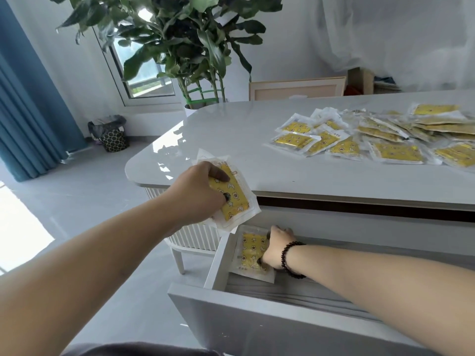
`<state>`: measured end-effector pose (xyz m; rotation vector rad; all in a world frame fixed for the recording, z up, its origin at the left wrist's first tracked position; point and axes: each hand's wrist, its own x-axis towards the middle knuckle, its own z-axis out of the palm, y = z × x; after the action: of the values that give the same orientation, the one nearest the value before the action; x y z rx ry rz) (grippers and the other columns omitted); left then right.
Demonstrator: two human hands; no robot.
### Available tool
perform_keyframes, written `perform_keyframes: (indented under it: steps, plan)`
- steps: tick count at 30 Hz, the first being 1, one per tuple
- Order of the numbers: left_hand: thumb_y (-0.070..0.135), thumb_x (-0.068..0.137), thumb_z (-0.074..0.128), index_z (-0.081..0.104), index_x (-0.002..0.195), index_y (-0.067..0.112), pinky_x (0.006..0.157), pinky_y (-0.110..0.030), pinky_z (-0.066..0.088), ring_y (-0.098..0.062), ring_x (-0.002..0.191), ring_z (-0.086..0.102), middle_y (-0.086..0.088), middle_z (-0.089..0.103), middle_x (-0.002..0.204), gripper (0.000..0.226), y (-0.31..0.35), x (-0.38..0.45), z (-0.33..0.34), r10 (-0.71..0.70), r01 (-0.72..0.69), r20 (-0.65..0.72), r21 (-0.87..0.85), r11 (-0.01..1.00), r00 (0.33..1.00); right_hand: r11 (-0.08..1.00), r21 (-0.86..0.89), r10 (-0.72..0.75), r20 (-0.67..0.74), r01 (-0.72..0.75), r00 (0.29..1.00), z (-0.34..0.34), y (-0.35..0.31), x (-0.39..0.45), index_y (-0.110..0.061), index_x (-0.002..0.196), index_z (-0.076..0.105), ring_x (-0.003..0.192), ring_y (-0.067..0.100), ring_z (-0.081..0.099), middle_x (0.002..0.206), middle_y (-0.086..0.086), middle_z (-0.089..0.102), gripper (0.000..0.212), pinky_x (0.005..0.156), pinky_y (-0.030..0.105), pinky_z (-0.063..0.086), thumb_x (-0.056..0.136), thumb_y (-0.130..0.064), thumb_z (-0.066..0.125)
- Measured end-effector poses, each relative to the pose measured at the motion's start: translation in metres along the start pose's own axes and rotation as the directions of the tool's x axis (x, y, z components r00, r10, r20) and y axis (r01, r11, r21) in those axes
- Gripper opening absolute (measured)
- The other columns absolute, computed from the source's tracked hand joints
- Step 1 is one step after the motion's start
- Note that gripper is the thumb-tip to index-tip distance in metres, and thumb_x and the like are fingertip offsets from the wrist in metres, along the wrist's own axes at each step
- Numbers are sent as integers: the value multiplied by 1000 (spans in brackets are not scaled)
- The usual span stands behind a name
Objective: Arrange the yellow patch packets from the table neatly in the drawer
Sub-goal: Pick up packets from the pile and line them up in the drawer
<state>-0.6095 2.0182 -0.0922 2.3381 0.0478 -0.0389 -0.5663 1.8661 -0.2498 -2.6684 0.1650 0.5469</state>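
Down in the drawer (218, 255), my right hand (276, 249) presses 1 packet (250, 249) flat.
My left hand (200, 191) pinches spare packets (235, 199); next I feed them across.

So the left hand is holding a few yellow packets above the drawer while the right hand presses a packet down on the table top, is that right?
Not quite. The left hand does hold a few yellow packets above the drawer, but the right hand is inside the open drawer, on a packet lying at its left end, not on the table top. The head view shows it.
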Motion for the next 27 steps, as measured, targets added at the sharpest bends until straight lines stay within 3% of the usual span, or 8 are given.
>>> perform_keyframes:
  steps: [4,6,9,13,22,24,27]
  plan:
    - [5,86,56,58,110,28,74,-31,58,-21,96,62,1,54,115,33,0,2,2,-4,4,6,-13,1000,1000,999,-49,-16,5,17,1000,0,-3,-3,-7,138,28,123,26,43,135,14,31,78,103,34,43,80,-39,68]
    - [6,86,57,58,110,28,71,-28,57,-21,95,62,0,54,116,33,-1,2,2,-6,7,17,-18,1000,1000,995,-52,-79,31,81,996,1,-1,-11,-9,136,28,114,27,47,131,12,26,90,99,34,45,70,-52,72]
    - [7,86,59,59,109,28,67,-26,56,-21,94,62,0,54,116,32,-2,2,2,-7,8,29,-21,1000,1000,957,-219,-203,-25,193,979,6,5,-23,-15,133,28,107,28,44,125,10,22,101,91,37,48,58,-68,69]
    - [5,86,59,59,108,28,64,-23,54,-21,93,63,-1,55,115,32,-3,3,2,-15,17,32,-33,999,999,889,-376,-327,-126,260,937,14,8,-21,-11,136,30,112,30,39,127,11,29,96,90,37,43,68,-74,55]
    - [8,87,62,57,113,28,70,-27,58,-18,90,65,2,57,111,33,-2,1,5,-8,11,73,-50,999,997,867,-387,-375,-90,315,923,12,1,-18,-4,134,33,113,31,41,130,13,32,82,96,38,42,80,-62,54]
    - [8,88,63,55,116,29,75,-30,59,-18,91,65,4,57,110,36,0,-1,6,10,-4,98,-62,998,995,874,-366,-367,-69,318,928,7,2,-17,-6,137,31,115,31,41,131,13,32,87,99,39,42,77,-64,56]
    - [7,89,62,47,126,33,81,-35,59,-19,96,66,4,58,114,48,2,-7,6,61,-49,155,-77,996,986,933,-182,-324,-54,310,944,-4,5,-19,-15,133,36,109,25,48,128,7,35,91,94,39,48,61,-64,62]
